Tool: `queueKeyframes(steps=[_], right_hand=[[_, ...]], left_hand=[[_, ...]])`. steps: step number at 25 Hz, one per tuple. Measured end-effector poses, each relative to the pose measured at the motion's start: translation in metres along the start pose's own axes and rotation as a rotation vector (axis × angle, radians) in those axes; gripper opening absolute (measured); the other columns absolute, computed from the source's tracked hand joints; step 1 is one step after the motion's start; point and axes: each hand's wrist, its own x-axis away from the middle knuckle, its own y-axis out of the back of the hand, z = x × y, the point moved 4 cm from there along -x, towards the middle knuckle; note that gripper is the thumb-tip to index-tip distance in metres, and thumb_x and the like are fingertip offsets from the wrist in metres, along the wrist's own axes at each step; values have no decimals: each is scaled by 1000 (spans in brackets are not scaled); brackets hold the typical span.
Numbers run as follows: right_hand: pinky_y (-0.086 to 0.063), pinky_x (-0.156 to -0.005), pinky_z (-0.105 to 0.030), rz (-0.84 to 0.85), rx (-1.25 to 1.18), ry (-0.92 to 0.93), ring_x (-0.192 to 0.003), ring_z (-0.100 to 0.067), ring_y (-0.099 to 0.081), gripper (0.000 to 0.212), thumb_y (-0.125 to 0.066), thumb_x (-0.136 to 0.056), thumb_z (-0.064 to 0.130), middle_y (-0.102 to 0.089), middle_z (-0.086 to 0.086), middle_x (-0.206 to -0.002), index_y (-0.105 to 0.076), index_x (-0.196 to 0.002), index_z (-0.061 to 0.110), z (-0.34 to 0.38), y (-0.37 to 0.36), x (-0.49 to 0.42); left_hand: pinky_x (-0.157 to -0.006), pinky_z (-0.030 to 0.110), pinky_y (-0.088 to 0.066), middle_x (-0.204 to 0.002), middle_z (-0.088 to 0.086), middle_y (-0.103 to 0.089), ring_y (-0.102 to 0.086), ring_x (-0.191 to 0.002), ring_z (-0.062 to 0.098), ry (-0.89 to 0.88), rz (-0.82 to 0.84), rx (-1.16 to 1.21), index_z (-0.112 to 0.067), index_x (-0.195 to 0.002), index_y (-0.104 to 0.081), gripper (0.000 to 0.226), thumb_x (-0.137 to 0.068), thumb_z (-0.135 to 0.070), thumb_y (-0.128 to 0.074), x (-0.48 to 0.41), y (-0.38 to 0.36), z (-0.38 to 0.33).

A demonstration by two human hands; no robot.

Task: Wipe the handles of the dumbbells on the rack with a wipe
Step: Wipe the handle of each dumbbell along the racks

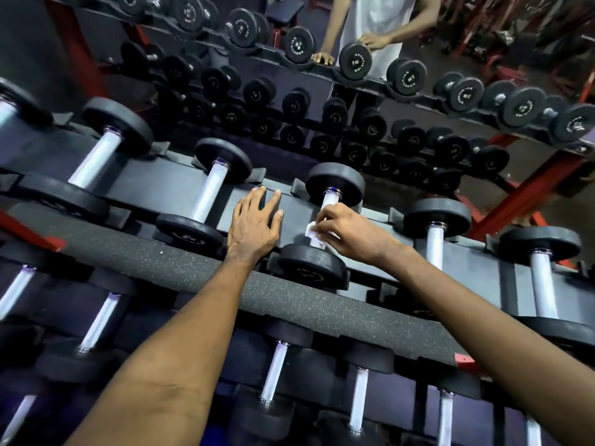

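Note:
Black dumbbells with silver handles lie side by side on the top shelf of the rack [180,188]. My right hand [346,230] is shut on a white wipe [314,235], which is wrapped around the handle [330,199] of the middle dumbbell [335,185]. The lower half of that handle is hidden by my fingers and the wipe. My left hand [254,223] rests flat and open on the shelf just left of that dumbbell, holding nothing. The neighbouring dumbbell [222,159] lies to the left of my left hand.
A speckled grey padded rail [199,272] runs along the front of the shelf. More dumbbells [273,375] lie on the shelf below. A mirror behind the rack reflects the rack and a person [373,30] in a white top. Red frame bars [528,194] stand at the right.

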Motion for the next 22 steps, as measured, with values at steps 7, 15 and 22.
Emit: queueKeyframes(steps=[7, 15, 22], right_hand=[[-50, -85, -39, 115, 74, 98, -92, -26, -60, 17, -60, -93, 16, -62, -6, -101, -74, -99, 8, 4, 1, -15], [-35, -90, -20, 269, 84, 95, -100, -23, -61, 17, -63, -91, 15, -66, -5, -108, -74, -103, 12, 9, 5, -21], [-23, -73, -22, 208, 255, 86, -90, -27, -59, 18, -61, -89, 22, -70, -1, -100, -77, -98, 18, 7, 10, -32]], left_hand=[[-123, 48, -21, -163, 10, -29, -24, -150, 26, 20, 28, 12, -32, -157, -32, 53, -106, -47, -32, 0, -1, -1], [-124, 48, -18, -164, 10, -25, -21, -152, 25, 17, 49, 16, -32, -158, -27, 54, -107, -49, -28, -1, -2, 0], [-124, 49, -17, -164, 11, -25, -21, -152, 25, 16, 42, 40, -32, -159, -27, 54, -107, -47, -30, 1, 0, 0]])
